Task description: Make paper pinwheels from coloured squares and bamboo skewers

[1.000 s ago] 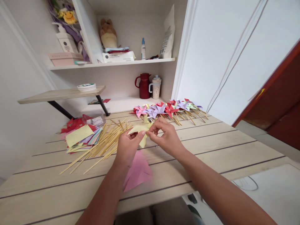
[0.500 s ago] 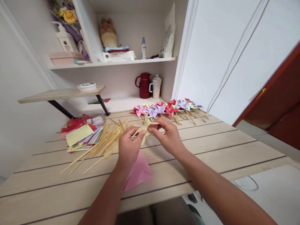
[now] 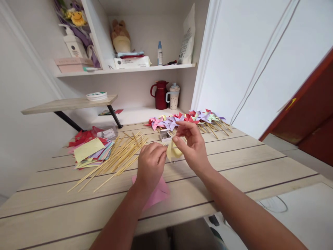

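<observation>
A plank-topped table (image 3: 247,170) filled the lower half of the frame, its pale wood grain crossed by dark seams. Behind it stood a white shelf unit (image 3: 145,33), cut off at the top edge, and at upper right a smooth white wall (image 3: 249,41) with a thin cable running down it. A glossy reddish-brown panel (image 3: 312,107) was cropped by the right edge.

At centre left, a wooden riser (image 3: 59,105) rested on black metal legs. Thin bamboo sticks (image 3: 122,156) fanned loosely over the table below it, beside a stack of coloured paper (image 3: 88,151) topped by a flat yellow sheet. Finished paper pinwheels (image 3: 170,122) in red, lilac, pink and pale green lay crowded right of centre, some partly covered by the fingers.

The right hand (image 3: 192,147), at centre, had its thumb against the folded yellow paper (image 3: 169,151), clamping it with fingers that curled behind; the index finger arched away above. The left hand (image 3: 151,163) was just beside, fingertips bunched together at the paper's left edge; whether they pinched anything was impossible to tell. The yellow paper hung above the table, curved and mostly masked by the right hand.

Under the left wrist lay a creased pink sheet (image 3: 159,193), partly hidden. A small box (image 3: 165,134) stood behind the hands, its contents too small to make out.
</observation>
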`<state>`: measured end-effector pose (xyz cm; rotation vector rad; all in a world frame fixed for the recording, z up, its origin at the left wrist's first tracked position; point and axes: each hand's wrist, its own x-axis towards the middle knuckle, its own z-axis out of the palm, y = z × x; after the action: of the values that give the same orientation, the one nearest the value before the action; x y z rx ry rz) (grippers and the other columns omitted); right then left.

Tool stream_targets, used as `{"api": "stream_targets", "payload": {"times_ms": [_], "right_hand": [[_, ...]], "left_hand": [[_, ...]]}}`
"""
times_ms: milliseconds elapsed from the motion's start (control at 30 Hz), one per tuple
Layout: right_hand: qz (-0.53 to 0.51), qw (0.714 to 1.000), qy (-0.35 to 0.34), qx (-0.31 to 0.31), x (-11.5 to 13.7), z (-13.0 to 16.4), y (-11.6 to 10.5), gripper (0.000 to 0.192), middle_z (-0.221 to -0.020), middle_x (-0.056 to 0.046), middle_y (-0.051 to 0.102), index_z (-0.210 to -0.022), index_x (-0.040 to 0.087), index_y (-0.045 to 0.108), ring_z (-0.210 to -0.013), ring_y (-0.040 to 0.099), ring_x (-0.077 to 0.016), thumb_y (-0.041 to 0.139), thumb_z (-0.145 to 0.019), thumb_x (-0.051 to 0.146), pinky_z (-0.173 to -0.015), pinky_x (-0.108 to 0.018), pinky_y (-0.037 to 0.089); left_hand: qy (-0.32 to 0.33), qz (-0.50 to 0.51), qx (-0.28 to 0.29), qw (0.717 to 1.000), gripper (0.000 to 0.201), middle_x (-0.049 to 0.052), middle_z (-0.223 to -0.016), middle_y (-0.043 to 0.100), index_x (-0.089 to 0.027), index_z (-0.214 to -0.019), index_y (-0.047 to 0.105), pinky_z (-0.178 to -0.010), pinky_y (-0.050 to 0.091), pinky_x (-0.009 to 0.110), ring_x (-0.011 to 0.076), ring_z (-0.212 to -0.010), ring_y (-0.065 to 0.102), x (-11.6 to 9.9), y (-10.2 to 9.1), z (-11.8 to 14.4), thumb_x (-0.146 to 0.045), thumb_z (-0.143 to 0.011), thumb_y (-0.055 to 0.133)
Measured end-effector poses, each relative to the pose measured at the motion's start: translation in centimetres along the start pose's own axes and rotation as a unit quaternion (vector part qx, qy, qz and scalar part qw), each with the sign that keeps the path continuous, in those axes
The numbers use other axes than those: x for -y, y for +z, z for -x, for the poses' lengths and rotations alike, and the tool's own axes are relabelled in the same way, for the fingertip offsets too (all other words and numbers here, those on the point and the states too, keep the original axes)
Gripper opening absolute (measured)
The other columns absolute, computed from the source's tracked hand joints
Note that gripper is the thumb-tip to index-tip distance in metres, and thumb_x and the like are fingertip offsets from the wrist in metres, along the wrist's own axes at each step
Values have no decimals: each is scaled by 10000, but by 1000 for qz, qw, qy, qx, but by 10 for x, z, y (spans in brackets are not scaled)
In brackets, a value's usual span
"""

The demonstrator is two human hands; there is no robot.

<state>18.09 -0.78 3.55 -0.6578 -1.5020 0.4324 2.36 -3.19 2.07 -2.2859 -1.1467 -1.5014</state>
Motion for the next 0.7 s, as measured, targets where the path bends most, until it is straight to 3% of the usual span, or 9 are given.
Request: {"api": "stream_targets", "payload": {"times_ms": [133, 267, 500, 700], "right_hand": [[64, 995, -73, -14, 6, 0, -1, 483, -1215, -73, 522, -1280, 318, 532, -1133, 543, -262, 671, -828, 220, -1007, -467, 467], [128, 984, -121, -1, 12, 1, 1, 529, -1250, -83, 509, -1297, 335, 511, -1241, 481, -300, 674, -816, 186, -1079, -524, 412], [139, 982, -126, 30, 10, 0, 2, 583, -1279, -86, 509, -1335, 340, 477, -1258, 476, -297, 678, -817, 166, -1095, -533, 399], [134, 981, -119, 70, 9, 0, 4, 543, -1285, -84, 517, -1330, 320, 496, -1264, 480, -281, 602, -835, 125, -1094, -513, 396]], "left_hand": [[2, 2, 20, 1000, 127, 38, -796, 696, -189, -826, 665, -703, 450, 320, 183, -769, 634, 4, 4, 2, -135, -904, 581], [20, -24, 55, 998, 178, 39, -809, 703, -202, -823, 664, -709, 460, 324, 182, -767, 635, 6, 8, 4, -137, -925, 534], [92, -88, 39, 991, 278, 39, -710, 646, -191, -731, 637, -672, 439, 326, 180, -692, 589, 1, 7, 4, -129, -948, 474], [46, -84, 12, 995, 234, 37, -765, 682, -195, -787, 659, -714, 437, 335, 181, -744, 617, 3, 4, 3, -129, -940, 495]]}}
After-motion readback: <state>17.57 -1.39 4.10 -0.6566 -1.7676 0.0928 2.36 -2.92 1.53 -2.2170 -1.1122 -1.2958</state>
